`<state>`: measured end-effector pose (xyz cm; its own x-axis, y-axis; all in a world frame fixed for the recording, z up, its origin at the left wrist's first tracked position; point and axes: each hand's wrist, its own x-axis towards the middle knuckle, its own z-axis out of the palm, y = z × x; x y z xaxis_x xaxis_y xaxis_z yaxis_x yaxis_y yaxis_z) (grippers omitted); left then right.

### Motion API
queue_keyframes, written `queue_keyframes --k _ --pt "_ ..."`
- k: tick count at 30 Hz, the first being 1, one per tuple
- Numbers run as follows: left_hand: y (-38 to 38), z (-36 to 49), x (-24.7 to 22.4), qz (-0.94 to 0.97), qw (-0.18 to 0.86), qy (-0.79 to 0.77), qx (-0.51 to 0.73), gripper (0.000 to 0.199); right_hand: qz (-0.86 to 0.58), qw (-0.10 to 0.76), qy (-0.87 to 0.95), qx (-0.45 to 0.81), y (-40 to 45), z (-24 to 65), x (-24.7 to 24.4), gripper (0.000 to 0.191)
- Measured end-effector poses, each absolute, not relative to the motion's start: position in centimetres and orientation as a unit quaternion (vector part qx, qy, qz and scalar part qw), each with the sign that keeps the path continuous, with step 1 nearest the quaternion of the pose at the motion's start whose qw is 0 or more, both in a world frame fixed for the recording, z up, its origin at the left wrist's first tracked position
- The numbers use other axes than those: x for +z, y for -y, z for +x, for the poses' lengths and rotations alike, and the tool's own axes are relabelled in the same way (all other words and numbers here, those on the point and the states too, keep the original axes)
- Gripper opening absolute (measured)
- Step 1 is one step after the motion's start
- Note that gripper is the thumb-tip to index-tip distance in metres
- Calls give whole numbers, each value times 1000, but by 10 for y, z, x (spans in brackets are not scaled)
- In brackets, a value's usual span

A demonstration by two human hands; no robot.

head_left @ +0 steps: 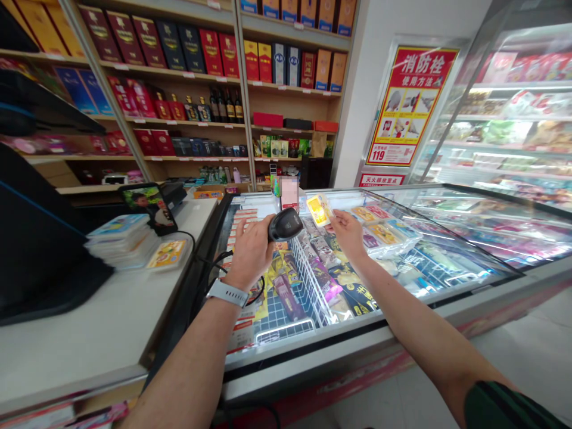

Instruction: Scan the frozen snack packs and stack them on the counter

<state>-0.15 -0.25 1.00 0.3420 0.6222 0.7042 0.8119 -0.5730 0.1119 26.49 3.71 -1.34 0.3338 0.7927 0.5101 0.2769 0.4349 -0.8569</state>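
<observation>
A black barcode scanner (286, 224) is in my left hand (251, 247), which has its fingers wrapped round the handle; the scanner's head points right, over the freezer. My right hand (348, 233) pinches a flat yellow-and-clear package (319, 210) by its lower right edge, a short way right of the scanner and not touching it. Both hands are above the glass-topped freezer (308, 351). On the counter at the left stand a stack of clear flat packs (120, 238) and a single orange-labelled pack (167, 254).
A phone (149, 205) stands upright behind the packs, beside a large black device (40, 238). The scanner's black cable loops by my left wrist. A stack of packs (384, 232) lies at the freezer's right part. Shelves with boxes rise behind.
</observation>
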Motion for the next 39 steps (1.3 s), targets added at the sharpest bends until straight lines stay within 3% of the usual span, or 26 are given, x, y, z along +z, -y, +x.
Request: queue_keyframes --k 21,33,39 --pt "3 -2 12 -810 152 434 -364 50 -497 658 529 201 -37 266 -10 54" --pt "0 -3 8 -818 64 425 -381 52 -500 661 523 199 -35 267 -9 55" --pt "0 -2 10 -802 76 444 -392 58 -502 656 531 189 -34 265 -7 56"
